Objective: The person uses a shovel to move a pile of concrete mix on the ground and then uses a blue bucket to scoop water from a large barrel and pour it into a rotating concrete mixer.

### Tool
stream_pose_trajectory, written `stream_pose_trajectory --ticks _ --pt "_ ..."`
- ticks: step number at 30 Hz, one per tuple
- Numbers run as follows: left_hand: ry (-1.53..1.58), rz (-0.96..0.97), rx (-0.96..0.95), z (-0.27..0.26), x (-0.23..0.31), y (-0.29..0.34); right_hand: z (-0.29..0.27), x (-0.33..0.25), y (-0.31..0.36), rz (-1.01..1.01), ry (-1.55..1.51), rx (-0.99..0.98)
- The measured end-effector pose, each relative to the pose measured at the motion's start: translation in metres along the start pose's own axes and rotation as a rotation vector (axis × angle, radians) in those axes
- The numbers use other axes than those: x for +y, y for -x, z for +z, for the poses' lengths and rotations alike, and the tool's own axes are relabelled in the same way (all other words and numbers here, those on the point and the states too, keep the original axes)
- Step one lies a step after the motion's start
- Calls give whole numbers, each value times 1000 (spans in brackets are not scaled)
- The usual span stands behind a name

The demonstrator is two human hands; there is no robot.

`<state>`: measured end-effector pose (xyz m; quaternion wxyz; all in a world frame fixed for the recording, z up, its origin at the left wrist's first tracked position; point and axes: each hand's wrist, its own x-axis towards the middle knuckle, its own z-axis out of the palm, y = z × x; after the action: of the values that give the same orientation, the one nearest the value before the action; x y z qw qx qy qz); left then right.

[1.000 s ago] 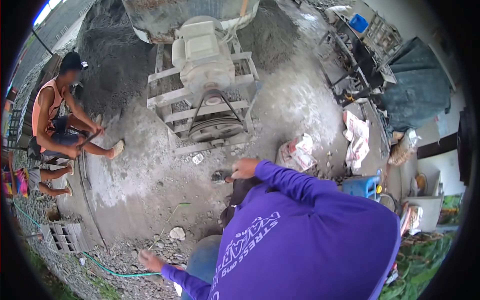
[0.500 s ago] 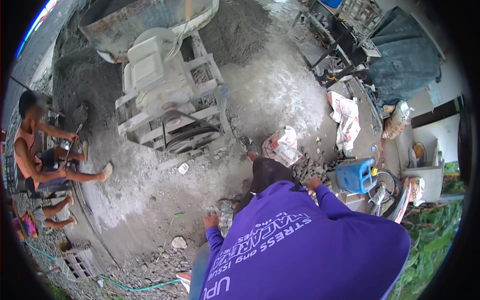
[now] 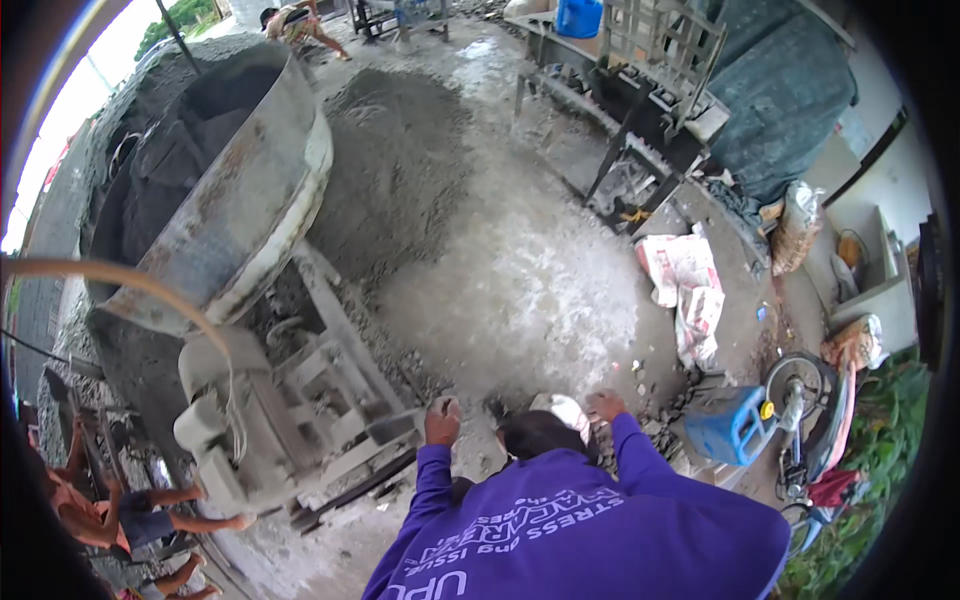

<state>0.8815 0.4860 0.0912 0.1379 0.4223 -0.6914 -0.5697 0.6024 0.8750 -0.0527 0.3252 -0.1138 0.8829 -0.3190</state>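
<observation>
Both my arms reach forward in purple sleeves. My left hand point(image 3: 442, 421) is raised beside the front end of the metal mixer frame point(image 3: 365, 428), its fingers curled in with nothing visible in them. To the right, my right hand point(image 3: 606, 404) has its fingers loosely apart and holds nothing I can see. Between my hands, below them, a white sack point(image 3: 565, 410) lies partly hidden behind my dark knee point(image 3: 545, 437). The mixer's wide, rusty, grey-crusted drum point(image 3: 235, 205) stands at the far left, with a dusty motor point(image 3: 225, 395) on the frame.
Grey sand point(image 3: 395, 150) is heaped beside the drum. Ahead right lie crumpled white-and-red sacks point(image 3: 690, 290); a blue jerrycan point(image 3: 725, 425) and a bicycle point(image 3: 795, 430) stand nearer. A workbench point(image 3: 620, 110) is at the back. A person point(image 3: 95, 510) sits at left.
My view has swung left and upward, bringing more of the drum into sight. Both my hands have risen forward; the left one's fingers look more curled.
</observation>
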Motion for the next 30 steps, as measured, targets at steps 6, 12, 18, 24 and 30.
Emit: stream_pose_trajectory --ticks 6,12,18,24,30 --pt "-91 33 59 -6 49 -160 -42 -285 -103 150 -357 -40" --pt "-405 -241 147 -45 -27 -300 -70 -486 -283 -91 -502 -45" --pt "-1013 2 -16 -83 -27 -393 -118 -623 -447 -149 -546 9" --pt "570 -975 132 -64 51 -546 -254 -751 -613 -216 -598 287" --pt "1072 -477 95 -52 94 -646 -382 -871 -849 -440 -492 474"
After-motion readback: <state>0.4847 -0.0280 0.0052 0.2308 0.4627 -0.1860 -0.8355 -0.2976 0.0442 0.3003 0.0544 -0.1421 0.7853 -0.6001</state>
